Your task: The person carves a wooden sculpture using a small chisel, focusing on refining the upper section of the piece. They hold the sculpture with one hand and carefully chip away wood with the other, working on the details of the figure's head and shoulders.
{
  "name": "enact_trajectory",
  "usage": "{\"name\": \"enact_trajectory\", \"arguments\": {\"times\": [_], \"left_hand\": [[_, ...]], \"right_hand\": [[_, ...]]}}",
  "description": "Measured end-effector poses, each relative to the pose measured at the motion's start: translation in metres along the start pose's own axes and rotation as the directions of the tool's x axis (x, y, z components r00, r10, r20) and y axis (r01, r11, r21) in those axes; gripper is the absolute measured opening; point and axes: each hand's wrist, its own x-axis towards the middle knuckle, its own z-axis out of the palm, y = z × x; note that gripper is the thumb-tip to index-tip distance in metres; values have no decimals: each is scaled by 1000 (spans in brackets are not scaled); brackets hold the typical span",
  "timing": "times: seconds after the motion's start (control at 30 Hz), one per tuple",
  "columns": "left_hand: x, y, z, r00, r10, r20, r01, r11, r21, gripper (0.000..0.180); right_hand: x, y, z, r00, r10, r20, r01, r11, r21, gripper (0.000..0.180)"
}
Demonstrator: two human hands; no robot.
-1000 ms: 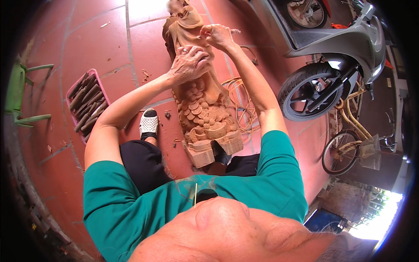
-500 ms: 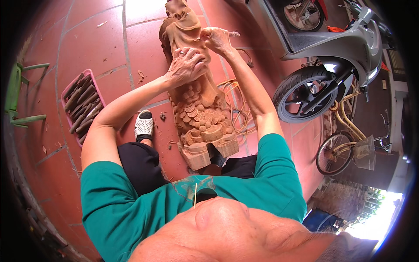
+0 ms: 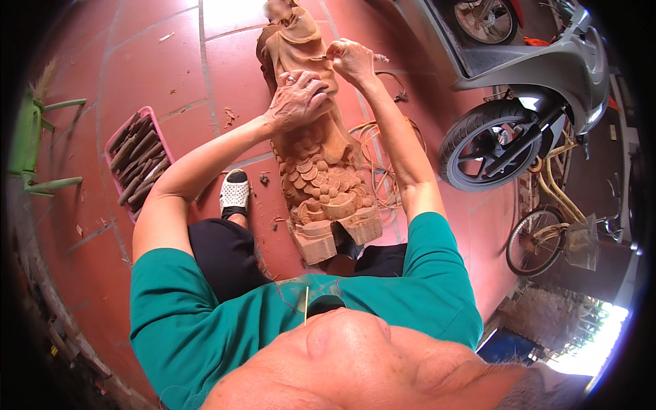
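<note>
A carved wooden statue (image 3: pixel 324 184) lies lengthwise on the floor before me, with flowing folds at the far part and clustered round, coin-like shapes near its blocky base. My left hand (image 3: pixel 297 102), wearing a ring, rests across its middle, fingers bent over the wood and gripping it. Just beyond and to the right, my right hand (image 3: pixel 352 61) is closed around a slim carving chisel (image 3: pixel 380 59). The back end of that tool sticks out to the right of the fist. Its thin tip points left and meets the statue's right side; the exact cutting edge is too small to make out.
On the left stands a pink tray (image 3: pixel 162 128) of several dark-handled tools, beyond it a green stool (image 3: pixel 31 140). An orange cord (image 3: pixel 383 137) lies coiled right of the statue. A grey scooter (image 3: pixel 519 89) and a bicycle (image 3: pixel 536 239) stand at right. Wood chips (image 3: pixel 229 116) dot the tiles.
The whole view has shifted slightly, so everything sits a little further right. Both hands keep their places on the statue, the right still closed on the chisel.
</note>
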Motion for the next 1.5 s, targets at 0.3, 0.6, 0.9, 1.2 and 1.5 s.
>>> {"name": "enact_trajectory", "arguments": {"times": [0.3, 0.6, 0.9, 1.2, 1.5], "left_hand": [[1, -2, 5, 1000, 4, 2, -4, 1000, 5, 24], [0, -3, 3, 999, -34, -6, 34, 999, -36, 25], [-3, 0, 4, 999, -37, 17, 37, 999, -22, 25], [1, 0, 3, 999, -42, -3, 42, 999, -13, 24], [0, -2, 3, 1000, 7, -14, -7, 1000, 20, 27]], "right_hand": [[16, -13, 10, 991, -96, 96, 109, 983, -146, 6], [9, 10, 10, 999, 3, 48, 2, 993, -120, 4], [14, 4, -1, 977, -161, 138, 173, 982, -80, 6], [5, -23, 7, 990, -138, 7, 138, 990, 2, 3], [0, -10, 1, 999, -38, 11, 37, 996, 77, 5]]}}
